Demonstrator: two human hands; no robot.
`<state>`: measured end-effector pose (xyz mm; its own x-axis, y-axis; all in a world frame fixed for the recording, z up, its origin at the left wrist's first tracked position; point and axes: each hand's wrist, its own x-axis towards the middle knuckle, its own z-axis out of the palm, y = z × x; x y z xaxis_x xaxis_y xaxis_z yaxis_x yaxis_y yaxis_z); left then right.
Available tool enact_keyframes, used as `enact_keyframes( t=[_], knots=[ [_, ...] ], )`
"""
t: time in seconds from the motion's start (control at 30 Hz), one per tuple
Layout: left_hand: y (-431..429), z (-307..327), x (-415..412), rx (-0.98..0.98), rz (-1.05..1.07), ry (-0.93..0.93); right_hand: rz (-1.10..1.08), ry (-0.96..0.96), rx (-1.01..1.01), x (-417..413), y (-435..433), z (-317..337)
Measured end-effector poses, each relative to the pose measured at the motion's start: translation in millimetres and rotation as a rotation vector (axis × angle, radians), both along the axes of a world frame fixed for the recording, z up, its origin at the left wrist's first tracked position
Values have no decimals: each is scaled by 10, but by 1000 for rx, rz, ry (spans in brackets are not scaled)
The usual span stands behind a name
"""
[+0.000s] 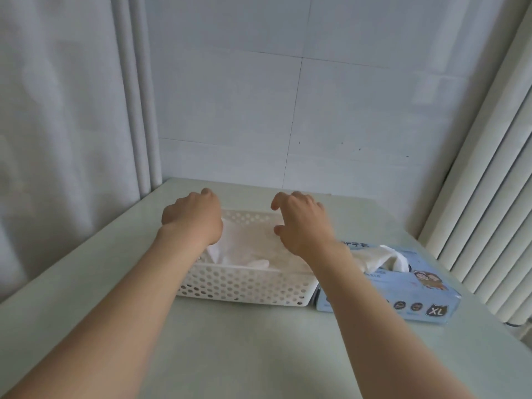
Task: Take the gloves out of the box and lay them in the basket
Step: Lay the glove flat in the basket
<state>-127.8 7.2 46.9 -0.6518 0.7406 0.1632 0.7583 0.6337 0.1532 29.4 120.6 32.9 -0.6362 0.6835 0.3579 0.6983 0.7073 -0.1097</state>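
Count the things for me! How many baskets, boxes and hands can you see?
White basket: 1
Blue glove box: 1
Hands: 2, the left hand and the right hand
Total: 4
The gloves are too bunched up to count.

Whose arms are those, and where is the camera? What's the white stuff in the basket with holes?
There is no machine here, just a person. The camera sits on their head and looks down, so you see their own two arms. The left hand and right hand are over a white basket on a pale table. The white stuff in it is thin gloves. Beside the basket lies a blue box, with another glove poking out of its top. The right hand's fingers are spread and hold nothing. The left hand's fingers bend out of sight, so I cannot tell if it holds anything.
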Motion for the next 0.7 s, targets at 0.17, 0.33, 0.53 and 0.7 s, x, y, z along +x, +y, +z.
enact_keyframes(
  t=[0.17, 0.33, 0.53, 0.7],
  knots=[
    [47, 7, -19, -64, -279, 209, 158, -51, -57, 68, -93, 198],
    [-12, 83, 125, -395, -408, -158, 99, -451, -365, 233, -199, 274],
    [58, 12, 203, -514, -415, -144, 31, -411, -337, 138, -170, 92],
    [58, 41, 263, -456, -417, -164, 54, -381, -349, 157, -166, 83]
  ],
)
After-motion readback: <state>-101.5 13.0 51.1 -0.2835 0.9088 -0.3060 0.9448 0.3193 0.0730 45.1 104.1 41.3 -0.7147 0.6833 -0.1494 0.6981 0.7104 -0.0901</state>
